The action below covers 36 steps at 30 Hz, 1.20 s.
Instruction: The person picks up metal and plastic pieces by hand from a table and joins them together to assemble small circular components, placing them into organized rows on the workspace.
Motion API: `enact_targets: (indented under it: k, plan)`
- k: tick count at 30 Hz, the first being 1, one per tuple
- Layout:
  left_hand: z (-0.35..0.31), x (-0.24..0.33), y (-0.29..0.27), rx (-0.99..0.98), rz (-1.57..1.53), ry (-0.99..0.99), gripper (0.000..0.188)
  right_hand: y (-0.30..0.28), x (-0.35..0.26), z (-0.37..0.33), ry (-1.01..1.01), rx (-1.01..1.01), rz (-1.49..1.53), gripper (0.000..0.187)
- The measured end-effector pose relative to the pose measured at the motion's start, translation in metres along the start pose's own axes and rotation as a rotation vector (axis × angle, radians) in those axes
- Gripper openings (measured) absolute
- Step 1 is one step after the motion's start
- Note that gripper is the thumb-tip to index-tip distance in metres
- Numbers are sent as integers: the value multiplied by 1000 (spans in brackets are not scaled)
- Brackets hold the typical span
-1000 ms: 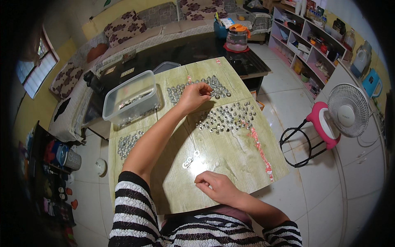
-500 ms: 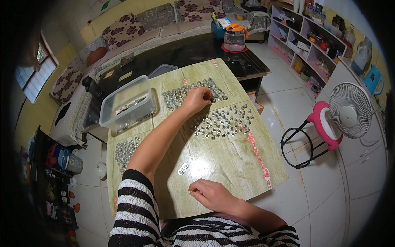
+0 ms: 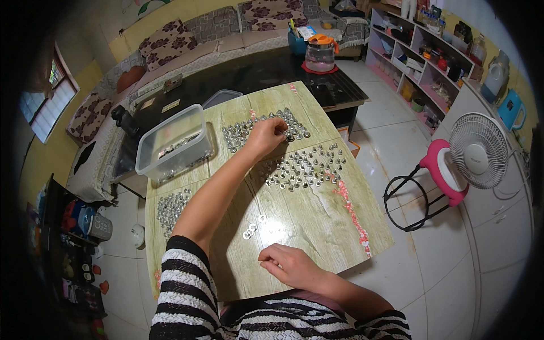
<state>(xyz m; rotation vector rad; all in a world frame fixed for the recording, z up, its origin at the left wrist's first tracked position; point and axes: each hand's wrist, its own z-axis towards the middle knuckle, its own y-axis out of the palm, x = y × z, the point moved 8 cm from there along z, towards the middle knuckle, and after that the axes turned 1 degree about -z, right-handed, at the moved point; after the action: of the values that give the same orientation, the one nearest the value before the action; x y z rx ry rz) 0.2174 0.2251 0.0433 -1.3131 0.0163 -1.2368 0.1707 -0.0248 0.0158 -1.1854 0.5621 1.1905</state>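
My left hand (image 3: 266, 137) reaches over the far part of the wood-patterned table, its fingers pinched at the edge of the far group of small metal screw-like pieces (image 3: 235, 135). These stand in rows on wide round bases, stems up. Whatever is between the fingertips is too small to make out. A second group of such pieces (image 3: 306, 167) stands nearer, to the right of my forearm. My right hand (image 3: 293, 266) rests curled at the table's near edge, thumb against the fingers; its inside is hidden. Beyond its fingertips lie several flat metal rings (image 3: 250, 230).
A clear plastic box (image 3: 175, 147) with small parts stands at the far left of the table (image 3: 317, 226). More shiny metal pieces (image 3: 171, 207) lie left of my arm. Behind is a black table with a glass jug (image 3: 320, 56). A fan (image 3: 479, 150) stands on a pink stool at right.
My left hand has shifted very slightly at the edge of the far group, still pinched. My right hand keeps its place and curl. The whole view has moved a little.
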Motion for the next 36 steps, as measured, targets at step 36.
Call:
enact_targets:
  k: [36]
  plan:
    - [-256, 14, -85, -56, -386, -413, 11, -185, 97, 22, 345, 428, -507, 16]
